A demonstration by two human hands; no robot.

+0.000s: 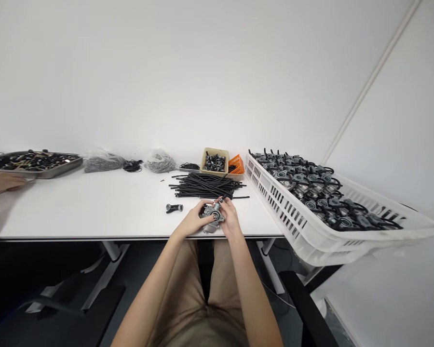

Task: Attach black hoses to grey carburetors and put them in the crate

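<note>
Far left, another hand (3, 183) comes in at the table's edge, fingers flat and loosely together, holding nothing I can make out; it lies just below a steel tray (34, 166) heaped with black fittings. Along the back of the white table (94, 207) sit a bag of grey parts (103, 163), a small black coil (132, 166) and a second bag (159, 161). Nearer me, a loose black fitting (174, 208) lies on its own beside the left hand (192, 222).

The carburetor (214, 217) is held between both hands near the table's front edge, just below a pile of black tubes (202, 185). Left fingers curl closed around its near side; right fingers (227, 207) grip its far side and top. Whether it touches the table, I cannot tell.

Behind the tubes stand a beige box (214, 161) of dark fittings and an orange basket (236, 165). Far right, a white crate (289, 221) sits packed with carburetors (311, 185) fitted with black hoses.
</note>
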